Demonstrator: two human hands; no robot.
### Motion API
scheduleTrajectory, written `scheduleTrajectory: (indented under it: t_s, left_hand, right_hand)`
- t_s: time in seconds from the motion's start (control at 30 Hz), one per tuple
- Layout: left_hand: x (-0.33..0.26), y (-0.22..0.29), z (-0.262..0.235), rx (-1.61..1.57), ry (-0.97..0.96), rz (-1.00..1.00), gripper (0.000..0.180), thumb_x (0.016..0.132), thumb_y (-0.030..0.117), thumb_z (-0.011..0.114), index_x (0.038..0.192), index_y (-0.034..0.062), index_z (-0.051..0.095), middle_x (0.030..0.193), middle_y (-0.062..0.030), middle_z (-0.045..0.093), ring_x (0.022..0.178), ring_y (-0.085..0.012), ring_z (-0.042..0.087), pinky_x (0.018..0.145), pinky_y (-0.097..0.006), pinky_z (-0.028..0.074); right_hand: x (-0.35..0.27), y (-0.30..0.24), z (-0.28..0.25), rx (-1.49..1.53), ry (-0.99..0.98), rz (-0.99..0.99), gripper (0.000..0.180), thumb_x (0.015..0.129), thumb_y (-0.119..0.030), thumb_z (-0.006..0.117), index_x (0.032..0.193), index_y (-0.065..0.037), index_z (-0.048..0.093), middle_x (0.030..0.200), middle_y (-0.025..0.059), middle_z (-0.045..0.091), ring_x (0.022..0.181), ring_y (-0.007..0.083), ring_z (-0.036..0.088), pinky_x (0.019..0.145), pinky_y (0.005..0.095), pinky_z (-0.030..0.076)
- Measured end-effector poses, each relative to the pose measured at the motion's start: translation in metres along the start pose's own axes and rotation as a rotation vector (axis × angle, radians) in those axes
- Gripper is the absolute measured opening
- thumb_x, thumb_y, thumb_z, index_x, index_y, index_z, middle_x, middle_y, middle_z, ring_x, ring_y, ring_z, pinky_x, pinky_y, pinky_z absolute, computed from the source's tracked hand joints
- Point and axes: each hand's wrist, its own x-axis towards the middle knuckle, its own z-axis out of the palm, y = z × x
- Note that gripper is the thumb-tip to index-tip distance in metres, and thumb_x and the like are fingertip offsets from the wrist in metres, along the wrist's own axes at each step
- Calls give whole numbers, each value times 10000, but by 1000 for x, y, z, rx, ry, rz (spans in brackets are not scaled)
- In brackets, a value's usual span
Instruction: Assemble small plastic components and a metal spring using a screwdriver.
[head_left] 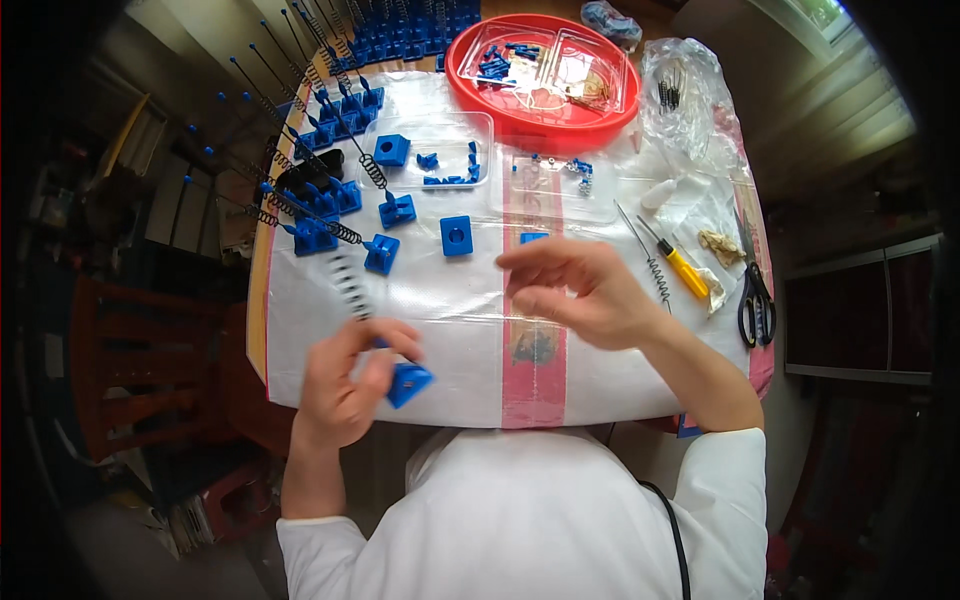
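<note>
My left hand [345,385] is closed around a blue plastic block [408,383] with a thin rod and a coiled black spring [348,285] rising from it; the spring is blurred. My right hand [580,290] hovers above the table's middle with its fingers loosely curled and apart, holding nothing that I can make out. A loose blue block [456,236] lies just left of the right hand's fingertips, and another small blue piece [533,238] peeks out above them.
Several finished blue blocks with rods and springs [320,215] stand at the back left. A clear tray [440,150] of blue parts, a red round tray [540,75], a yellow-handled screwdriver [685,272], scissors [756,300] and plastic bags [690,95] lie on the plastic-covered table [460,320].
</note>
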Motion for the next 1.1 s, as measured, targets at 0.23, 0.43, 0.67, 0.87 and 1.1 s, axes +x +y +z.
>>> scheduleTrajectory:
  t_s: [0.23,0.43,0.67,0.87,1.1]
  left_hand:
    - [45,-8,44,-391,-375,-300,189,989,98,560,1096,-44,626,958,-74,670,851,-117,632,758,-271,519]
    - [57,-11,55,-467,-351,-356,207,989,106,584,1135,-33,628,1022,-60,651,878,-101,609,753,-270,523]
    - [59,-18,60,-437,-336,-399,162,988,121,596,1051,-18,651,949,-36,656,828,-77,587,704,-238,499]
    - [60,-17,67,-285,-221,-386,177,983,143,617,1001,-22,678,832,-16,656,732,-62,576,645,-215,480]
    - [58,-16,73,-219,-179,-299,198,982,146,620,1011,-40,683,823,-30,669,726,-73,595,640,-230,501]
  right_hand:
    - [-14,7,13,389,3,96,270,981,-120,629,1207,26,598,904,39,651,771,92,613,676,233,492]
    - [-20,28,-5,462,206,-71,235,970,-113,647,1164,21,645,860,53,666,728,126,621,639,262,501]
    - [-21,28,-8,488,263,-128,207,960,-110,669,1123,16,648,880,28,653,709,91,585,639,239,483]
    - [-22,33,-7,514,312,-157,214,942,-112,694,1107,18,653,894,47,676,716,96,595,638,243,495]
    - [-21,35,-7,508,355,-164,222,945,-137,694,1100,18,657,882,45,676,710,98,600,633,245,501]
